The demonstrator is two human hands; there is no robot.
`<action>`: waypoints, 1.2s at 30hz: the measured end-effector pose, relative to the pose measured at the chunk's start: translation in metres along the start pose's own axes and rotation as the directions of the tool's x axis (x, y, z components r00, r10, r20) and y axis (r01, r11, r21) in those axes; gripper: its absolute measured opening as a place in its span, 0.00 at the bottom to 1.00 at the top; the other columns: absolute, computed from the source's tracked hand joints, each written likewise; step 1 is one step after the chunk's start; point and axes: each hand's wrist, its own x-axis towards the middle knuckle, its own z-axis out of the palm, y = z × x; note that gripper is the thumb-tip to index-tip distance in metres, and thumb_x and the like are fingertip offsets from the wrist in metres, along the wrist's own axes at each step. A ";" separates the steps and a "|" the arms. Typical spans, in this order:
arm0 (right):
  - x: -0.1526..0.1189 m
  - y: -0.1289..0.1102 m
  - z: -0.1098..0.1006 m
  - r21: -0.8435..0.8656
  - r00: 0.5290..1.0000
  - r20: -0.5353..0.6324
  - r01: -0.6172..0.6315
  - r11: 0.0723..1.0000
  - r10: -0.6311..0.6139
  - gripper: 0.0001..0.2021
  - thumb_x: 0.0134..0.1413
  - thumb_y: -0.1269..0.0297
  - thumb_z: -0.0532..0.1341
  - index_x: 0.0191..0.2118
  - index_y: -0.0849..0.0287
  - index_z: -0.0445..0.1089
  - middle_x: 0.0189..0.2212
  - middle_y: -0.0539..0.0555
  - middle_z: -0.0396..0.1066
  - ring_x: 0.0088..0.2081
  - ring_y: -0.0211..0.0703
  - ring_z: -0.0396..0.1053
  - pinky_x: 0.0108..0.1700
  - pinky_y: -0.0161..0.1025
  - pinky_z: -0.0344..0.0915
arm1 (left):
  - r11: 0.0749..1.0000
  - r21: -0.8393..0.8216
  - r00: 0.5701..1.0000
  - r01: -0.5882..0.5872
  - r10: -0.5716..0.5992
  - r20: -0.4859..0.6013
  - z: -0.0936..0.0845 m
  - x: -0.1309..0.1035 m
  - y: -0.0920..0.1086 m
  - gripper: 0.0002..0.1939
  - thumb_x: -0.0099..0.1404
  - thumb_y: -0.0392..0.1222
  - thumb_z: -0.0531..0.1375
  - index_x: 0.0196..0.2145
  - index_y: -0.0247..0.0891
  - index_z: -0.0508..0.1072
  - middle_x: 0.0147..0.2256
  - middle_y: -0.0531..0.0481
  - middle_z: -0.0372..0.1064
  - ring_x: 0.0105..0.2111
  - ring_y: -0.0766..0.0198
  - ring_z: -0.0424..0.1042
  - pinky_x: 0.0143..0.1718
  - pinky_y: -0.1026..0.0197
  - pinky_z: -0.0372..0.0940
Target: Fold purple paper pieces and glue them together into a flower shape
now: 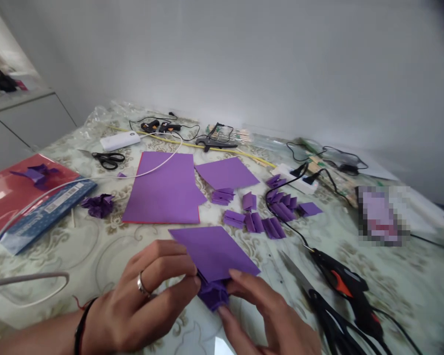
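Observation:
Both hands meet low in the middle at a small folded purple paper piece [213, 294]. Thumb and fingertips of my left hand [148, 291], which wears a ring, pinch its left edge. My right hand [266, 313] grips the piece from the right, index finger above and thumb below; part of it is hidden behind the fingers. Just beyond the fingertips lies a flat purple sheet [218, 249]. Several pleated purple paper pieces [253, 222] are scattered farther off to the right. A larger purple sheet [163, 187] rests over something red-edged.
Right of my hands lie black scissors [329, 315] and a glue gun [344, 281], its cord running to a white power strip [296, 178]. Crumpled purple paper [98, 205] and a red-and-blue packet [40, 207] are left. A white power bank [120, 140] trails a cable.

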 end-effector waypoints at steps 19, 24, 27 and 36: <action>0.106 -0.041 -0.088 0.197 0.980 -0.049 0.200 0.960 -0.194 0.07 0.65 0.74 0.66 0.41 0.58 0.84 0.33 0.50 0.80 0.31 0.34 0.78 0.35 0.28 0.74 | 0.980 0.038 0.975 -0.197 0.192 0.114 -0.039 0.093 0.008 0.14 0.72 0.23 0.58 0.45 0.39 0.75 0.42 0.48 0.80 0.42 0.58 0.78 0.48 0.54 0.73; 0.109 -0.037 -0.093 0.302 0.989 -0.050 0.145 0.942 -0.136 0.08 0.64 0.75 0.66 0.39 0.58 0.84 0.30 0.48 0.79 0.30 0.33 0.77 0.33 0.26 0.73 | 0.969 0.030 0.963 -0.245 0.240 0.123 -0.038 0.106 0.005 0.13 0.71 0.24 0.58 0.44 0.40 0.75 0.41 0.50 0.80 0.41 0.60 0.78 0.48 0.55 0.74; 0.109 -0.035 -0.092 0.303 0.991 -0.040 0.133 0.944 -0.127 0.09 0.65 0.75 0.64 0.37 0.59 0.82 0.29 0.49 0.78 0.29 0.34 0.76 0.31 0.29 0.71 | 0.969 0.023 0.963 -0.247 0.242 0.116 -0.038 0.113 0.006 0.12 0.71 0.24 0.58 0.42 0.40 0.75 0.40 0.52 0.80 0.39 0.61 0.80 0.46 0.58 0.75; 0.110 -0.029 -0.089 0.347 0.991 0.015 0.117 0.930 -0.130 0.11 0.67 0.74 0.61 0.35 0.61 0.81 0.28 0.51 0.76 0.29 0.35 0.74 0.31 0.31 0.69 | 0.956 0.054 0.953 -0.290 0.282 0.112 -0.036 0.111 0.005 0.16 0.70 0.23 0.55 0.46 0.39 0.77 0.38 0.50 0.80 0.34 0.60 0.79 0.40 0.58 0.75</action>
